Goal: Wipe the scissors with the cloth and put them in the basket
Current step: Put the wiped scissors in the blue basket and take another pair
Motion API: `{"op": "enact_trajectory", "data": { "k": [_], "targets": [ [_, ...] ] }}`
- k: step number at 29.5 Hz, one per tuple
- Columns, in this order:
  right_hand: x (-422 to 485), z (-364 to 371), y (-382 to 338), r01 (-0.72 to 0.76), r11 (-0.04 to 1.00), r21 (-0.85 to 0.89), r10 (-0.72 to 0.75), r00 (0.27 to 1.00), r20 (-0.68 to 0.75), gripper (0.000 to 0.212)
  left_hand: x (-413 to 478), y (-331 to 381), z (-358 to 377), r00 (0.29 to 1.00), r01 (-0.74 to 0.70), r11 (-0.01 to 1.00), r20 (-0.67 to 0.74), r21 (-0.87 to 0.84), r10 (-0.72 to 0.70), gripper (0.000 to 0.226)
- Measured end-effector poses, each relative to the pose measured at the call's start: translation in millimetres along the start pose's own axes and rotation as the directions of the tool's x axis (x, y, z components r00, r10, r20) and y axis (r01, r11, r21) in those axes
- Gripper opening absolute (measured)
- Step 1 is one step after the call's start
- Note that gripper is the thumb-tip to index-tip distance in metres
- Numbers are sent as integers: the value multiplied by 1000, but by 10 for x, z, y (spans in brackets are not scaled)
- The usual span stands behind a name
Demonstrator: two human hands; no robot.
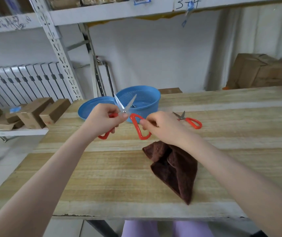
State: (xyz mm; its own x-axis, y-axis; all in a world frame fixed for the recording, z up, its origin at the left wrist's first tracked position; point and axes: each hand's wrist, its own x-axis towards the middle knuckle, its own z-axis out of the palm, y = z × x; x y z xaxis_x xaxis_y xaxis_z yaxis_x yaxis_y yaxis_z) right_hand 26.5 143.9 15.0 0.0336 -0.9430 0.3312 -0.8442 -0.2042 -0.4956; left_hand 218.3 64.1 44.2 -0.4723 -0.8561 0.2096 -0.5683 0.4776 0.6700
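- I see my left hand [105,121] curled round the red-handled steel scissors [123,109] close to where the two blades cross. My right hand [162,127] pinches the other red loop. Both hands hold the scissors up in the air above the pale wooden table [111,185].
- The blades stand wide apart and point up. My left thumb sits very near them. If I pull the loops together fast, the blades could nip it.
- The brown fuzzy cloth [176,168] lies in a heap on the table, under my right arm. Neither hand holds it. I think the wiping is not done, so dropping the scissors in now could skip that step.
- To pick up the cloth, one hand must let go. The left hand's hold is near the middle, so the scissors could swing or slip out.
- The round blue plastic basket with small holes [152,110] stands just behind the blades. A poke from the tips could push it into the low blue plastic dish [88,112] beside it.
- A second pair of red-handled scissors [181,117] lies on the table to the right. I could mix up the two pairs.
- Something dark sits inside the basket; I cannot tell what it is.
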Motion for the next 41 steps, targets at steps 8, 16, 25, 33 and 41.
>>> {"op": "enact_trajectory", "data": {
  "k": [8,16,25,33,41],
  "targets": [
    [619,-48,95,-288,855,432,327,945,-17,38,547,109,22,975,214,859,47,-465,-218,13],
    [1138,-64,190,-346,678,648,466,885,-14,30,1062,210,170,964,234,900,-37,-368,-265,24],
    [1665,35,470,-518,748,415,557,830,32,25,1482,-149,300,964,253,967,-86,0,-253,24],
    [1880,336,539,-591,805,49,576,799,173,38,1471,-501,488,973,222,906,-20,361,-231,20],
    [1652,118,791,-434,899,-56,416,888,-199,25,1467,-510,578,976,210,870,-40,446,-215,31]
  ]
}}
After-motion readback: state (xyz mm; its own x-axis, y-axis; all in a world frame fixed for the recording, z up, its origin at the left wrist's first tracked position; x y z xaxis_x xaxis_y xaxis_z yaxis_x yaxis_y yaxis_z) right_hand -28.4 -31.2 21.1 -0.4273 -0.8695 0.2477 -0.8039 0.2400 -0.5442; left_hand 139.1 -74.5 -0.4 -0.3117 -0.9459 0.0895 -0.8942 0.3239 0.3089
